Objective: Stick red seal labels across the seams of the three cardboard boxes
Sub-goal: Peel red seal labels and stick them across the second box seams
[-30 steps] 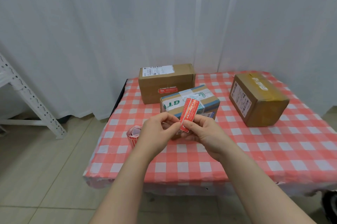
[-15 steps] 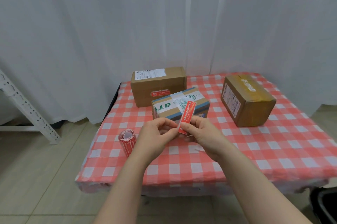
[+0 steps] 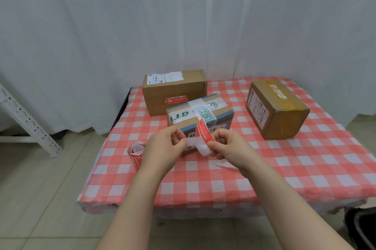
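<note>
Three cardboard boxes stand on the checked table. The back box [image 3: 175,91] carries a red seal label [image 3: 176,99] on its front. The middle box [image 3: 200,113] is wrapped in green-printed tape, just beyond my hands. The right box [image 3: 276,107] has yellowish tape on top. My right hand [image 3: 227,146] pinches a red seal label [image 3: 204,133] that curls upward. My left hand [image 3: 164,148] pinches its white backing strip [image 3: 192,142], peeled partly away from the label. A roll of red labels [image 3: 136,153] lies left of my left hand.
A white paper scrap [image 3: 225,164] lies on the red-and-white checked tablecloth [image 3: 284,168] under my right wrist. White curtains hang behind the table. A white perforated metal frame [image 3: 24,121] stands on the floor at the left. A dark object [image 3: 362,227] sits at the bottom right.
The white backing has come partly off the red label, pulled left by my left hand. The label now curls instead of standing flat. The view has shifted slightly.
</note>
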